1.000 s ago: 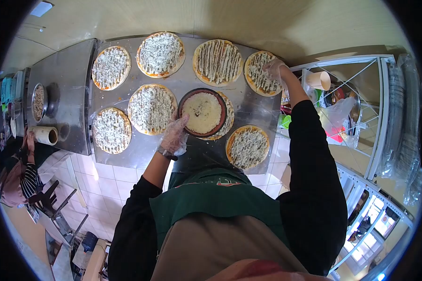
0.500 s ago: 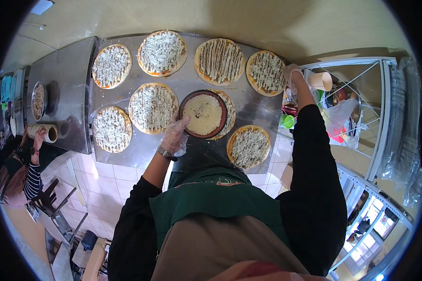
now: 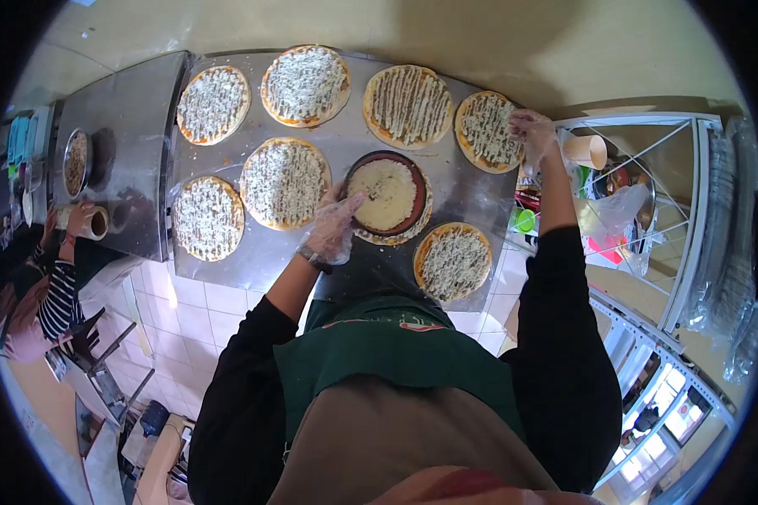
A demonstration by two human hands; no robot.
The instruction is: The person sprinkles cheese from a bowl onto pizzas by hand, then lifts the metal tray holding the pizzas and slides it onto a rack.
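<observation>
Both my hands wear clear plastic gloves. My left hand [image 3: 334,225] grips the left rim of a dark round bowl [image 3: 387,194] filled with pale shredded cheese; the bowl rests over a pizza in the middle of the steel table [image 3: 328,261]. My right hand [image 3: 532,128] hovers at the table's right edge, beside the far right pizza [image 3: 487,130]; its fingers are curled, and whether they hold anything is unclear. Several topped pizzas cover the table, among them one [image 3: 452,261] at the near right.
A white wire rack [image 3: 648,210] with a paper cup [image 3: 587,151] and bags stands to the right. Another person [image 3: 34,295] at the left holds a roll [image 3: 97,222] beside a second steel counter with a small pan [image 3: 77,162]. White tiled floor lies below.
My right hand left the far right pizza, dipped toward the rack and now sits raised at the table's edge. The bowl and my left hand stayed put. The other person reached the roll.
</observation>
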